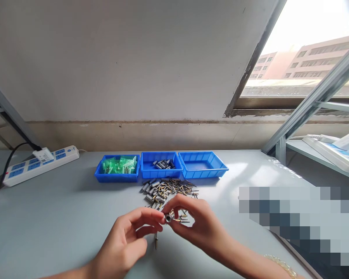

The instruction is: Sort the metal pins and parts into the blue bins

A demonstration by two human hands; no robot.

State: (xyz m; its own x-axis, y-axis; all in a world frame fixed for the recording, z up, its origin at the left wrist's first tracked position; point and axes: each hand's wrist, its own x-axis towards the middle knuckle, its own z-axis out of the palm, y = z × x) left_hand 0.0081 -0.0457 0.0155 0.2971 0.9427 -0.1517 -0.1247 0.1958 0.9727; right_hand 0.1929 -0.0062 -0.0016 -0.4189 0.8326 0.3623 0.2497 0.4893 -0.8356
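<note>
My right hand [196, 223] pinches a small metal cylinder [168, 218] between thumb and index finger, its round hollow end facing me. My left hand [130, 236] is beside it, thumb apart from the fingers, with its index fingertip at the cylinder's left side. Below the fingertips of my left hand a thin pin with a brass-coloured part [156, 242] points downward; whether it is held or lies on the table I cannot tell. Behind the hands lies a pile of grey metal cylinders [154, 188] and thin pins [180, 186], partly hidden by my right hand.
A blue tray with green bags [117, 179], a blue tray with dark metal cylinders [161, 174] and an empty blue tray [204, 174] stand in a row behind the pile. A white power strip [42, 164] lies at the left. Metal frame posts rise on both sides.
</note>
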